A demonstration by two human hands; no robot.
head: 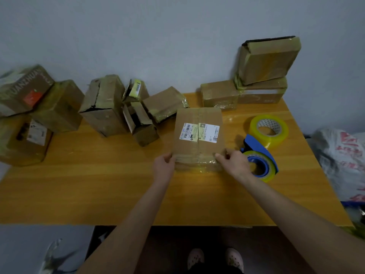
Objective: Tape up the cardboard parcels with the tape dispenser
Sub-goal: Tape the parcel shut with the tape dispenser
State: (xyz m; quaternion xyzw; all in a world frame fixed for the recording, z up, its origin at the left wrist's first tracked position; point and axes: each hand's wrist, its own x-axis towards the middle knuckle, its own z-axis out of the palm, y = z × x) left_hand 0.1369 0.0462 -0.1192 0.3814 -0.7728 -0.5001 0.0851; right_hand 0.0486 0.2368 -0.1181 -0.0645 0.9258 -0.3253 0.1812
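Note:
A flat cardboard parcel (198, 135) with white shipping labels lies on the wooden table (98, 184), right of centre. My left hand (164, 165) grips its near left corner. My right hand (234, 162) holds the near right corner, fingers curled on the taped front edge. Just right of that hand, the blue tape dispenser (260, 161) with a yellowish roll lies on the table, untouched. A spare roll of clear yellow tape (268, 129) sits behind it.
Several taped and torn cardboard boxes (104, 107) line the wall from far left to centre. Three more boxes are stacked at the back right (264, 76). A white printed sack (343, 161) sits beyond the table's right edge.

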